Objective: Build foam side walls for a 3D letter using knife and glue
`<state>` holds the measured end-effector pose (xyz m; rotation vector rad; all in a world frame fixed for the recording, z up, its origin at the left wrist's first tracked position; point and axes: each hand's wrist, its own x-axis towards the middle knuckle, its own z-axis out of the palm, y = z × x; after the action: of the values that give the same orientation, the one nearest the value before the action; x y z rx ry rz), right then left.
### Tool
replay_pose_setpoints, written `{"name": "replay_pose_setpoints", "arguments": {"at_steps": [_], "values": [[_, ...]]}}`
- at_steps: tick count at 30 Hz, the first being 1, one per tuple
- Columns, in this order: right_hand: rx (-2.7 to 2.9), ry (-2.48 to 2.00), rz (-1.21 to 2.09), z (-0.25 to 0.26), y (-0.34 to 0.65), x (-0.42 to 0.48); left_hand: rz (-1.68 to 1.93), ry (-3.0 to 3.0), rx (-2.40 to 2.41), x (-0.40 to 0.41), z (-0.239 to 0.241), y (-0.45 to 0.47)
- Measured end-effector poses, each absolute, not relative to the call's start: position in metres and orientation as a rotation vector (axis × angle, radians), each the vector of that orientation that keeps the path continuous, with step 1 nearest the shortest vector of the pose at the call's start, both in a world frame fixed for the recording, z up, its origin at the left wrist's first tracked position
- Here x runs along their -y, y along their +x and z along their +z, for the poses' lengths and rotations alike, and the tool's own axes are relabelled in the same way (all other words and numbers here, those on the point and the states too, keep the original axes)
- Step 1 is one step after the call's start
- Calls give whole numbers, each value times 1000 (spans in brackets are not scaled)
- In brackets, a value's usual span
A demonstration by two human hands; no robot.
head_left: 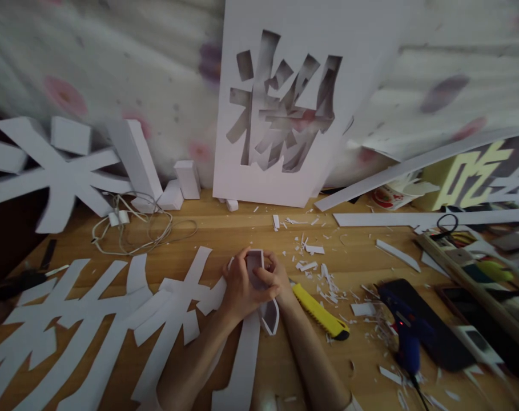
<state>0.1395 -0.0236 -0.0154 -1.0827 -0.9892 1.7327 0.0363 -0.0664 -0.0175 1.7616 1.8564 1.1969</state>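
Both hands are closed around a hollow white foam-board piece point(269, 315) with raised side walls, whose open side faces me. My left hand point(241, 282) grips its left wall. My right hand point(273, 279) holds the right wall, with fingers reaching into the hollow. Under my forearms lies a long white strip point(244, 365), partly hidden. Flat white character cutouts point(113, 297) spread over the table to the left. Just right of my right wrist rests a yellow utility knife point(321, 313).
A blue glue gun point(407, 328) with a red light lies at the right beside a dark phone-like slab point(430, 328). Foam scraps point(325, 279) litter the wooden table point(225, 225). White cables point(135, 231) are coiled at the back left. A cut-out board point(229, 185) stands behind.
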Motion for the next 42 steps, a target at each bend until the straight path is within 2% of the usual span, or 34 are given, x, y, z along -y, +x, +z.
{"name": "replay_pose_setpoints", "arguments": {"at_steps": [25,42], "values": [[915,-993,1723,-16,136,26,1202,1788,-1785,68,-15,32],[894,-1007,1710,-19,137,25,1065,1858,-1768,65,-22,22]]}}
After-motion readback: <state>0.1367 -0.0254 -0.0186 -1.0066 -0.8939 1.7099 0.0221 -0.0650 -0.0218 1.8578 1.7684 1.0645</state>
